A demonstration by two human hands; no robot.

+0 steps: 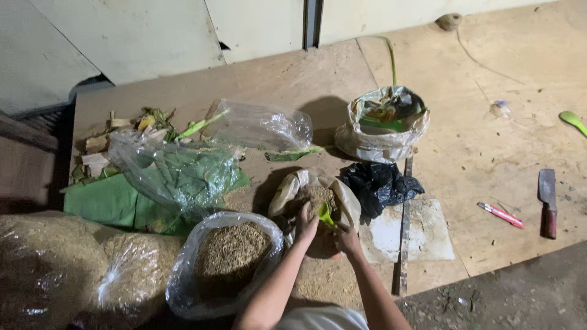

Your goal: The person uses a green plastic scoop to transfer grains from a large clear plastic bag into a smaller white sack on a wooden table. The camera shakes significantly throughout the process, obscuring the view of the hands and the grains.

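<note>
My left hand grips the near rim of a small open sack filled with brown grainy material. My right hand sits at the sack's right side and holds a green scoop whose tip dips into that material. Both hands are close together at the sack's mouth. Just left of them stands a clear plastic bag of brown grain, open at the top.
A black plastic bag lies right of the sack; behind it a white bag of green scraps. Green leaves under clear plastic lie left. A cleaver, a pink-handled tool and a green spoon lie far right. Large grain bags fill the near left.
</note>
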